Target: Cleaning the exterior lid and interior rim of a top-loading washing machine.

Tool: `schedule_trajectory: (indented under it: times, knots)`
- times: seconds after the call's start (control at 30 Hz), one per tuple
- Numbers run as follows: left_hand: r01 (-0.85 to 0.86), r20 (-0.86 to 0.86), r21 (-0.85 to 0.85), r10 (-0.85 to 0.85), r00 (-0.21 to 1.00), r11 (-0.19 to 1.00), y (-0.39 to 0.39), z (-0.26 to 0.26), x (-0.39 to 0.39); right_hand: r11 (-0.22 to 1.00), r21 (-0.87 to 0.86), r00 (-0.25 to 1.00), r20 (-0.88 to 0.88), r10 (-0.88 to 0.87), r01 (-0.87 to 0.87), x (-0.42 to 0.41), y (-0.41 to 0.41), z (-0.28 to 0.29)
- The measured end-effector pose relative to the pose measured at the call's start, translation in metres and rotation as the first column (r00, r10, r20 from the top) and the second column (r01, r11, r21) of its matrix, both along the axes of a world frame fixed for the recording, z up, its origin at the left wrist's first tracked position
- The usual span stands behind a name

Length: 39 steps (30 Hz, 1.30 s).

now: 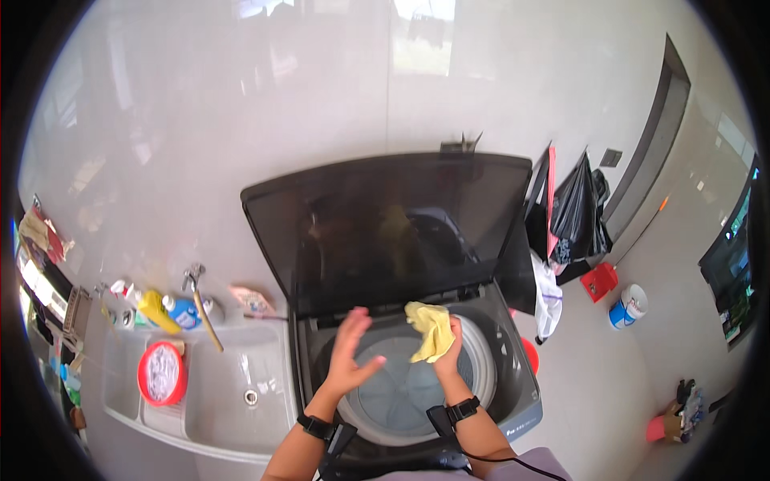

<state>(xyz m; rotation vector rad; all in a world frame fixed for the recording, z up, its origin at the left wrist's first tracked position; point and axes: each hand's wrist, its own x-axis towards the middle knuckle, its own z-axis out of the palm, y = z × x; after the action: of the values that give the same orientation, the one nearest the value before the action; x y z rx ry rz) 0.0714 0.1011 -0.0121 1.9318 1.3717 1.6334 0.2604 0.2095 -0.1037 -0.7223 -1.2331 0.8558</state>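
Observation:
Yellow cloth (432, 332) hangs crumpled from my right hand (450, 352), which grips it over the drum of a top-loading washing machine (523, 415). My left hand (350, 352) is above the left part of the drum opening, fingers spread and holding nothing. The machine's dark see-through lid (385, 234) stands raised behind both hands. Grey ribbed drum bottom (394, 379) shows between my arms. Each wrist wears a black strap with a small device, and a cable runs from the right one.
Left of the machine is a sink (231, 421) with a red basin (142, 385) holding white cloth. A hose (207, 321) hangs from the tap. Several bottles, including a blue one (181, 312), line its back. Black bags (575, 207) hang at right, near a red dustpan (599, 282) and a bucket (628, 308).

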Motion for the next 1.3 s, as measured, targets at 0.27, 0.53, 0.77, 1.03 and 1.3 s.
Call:
schedule_trajectory:
  times: [0.27, 0.53, 0.77, 1.03, 1.3]
  knots:
    - [-0.684, 0.457, -0.031, 0.619, 0.638, 0.729, 0.064, -0.024, -0.099, 0.76, 0.642, 0.816, 0.386, -0.43, 0.096, -0.044, 0.056, 0.157]
    - [-0.59, 0.61, -0.037, 0.486, 0.626, 0.806, 0.095, -0.026, -0.15, 0.363, 0.822, 0.732, 0.561, -0.386, -0.439, -0.211, 0.056, 0.18]
    - [-0.588, 0.636, -0.008, 0.458, 0.621, 0.809, 0.105, -0.016, -0.144, 0.653, 0.653, 0.745, 0.636, -0.2, -0.383, -0.22, 0.079, 0.19]
    - [-0.722, 0.656, -0.096, 0.589, 0.472, 0.685, 0.104, 0.008, -0.13, 0.835, 0.542, 0.725, 0.538, -0.431, 0.094, -0.079, 0.141, 0.204]
    - [-0.714, 0.614, -0.078, 0.597, 0.515, 0.696, 0.111, 0.001, -0.126, 0.644, 0.55, 0.419, 0.49, -0.765, 0.532, 0.032, 0.228, 0.177]
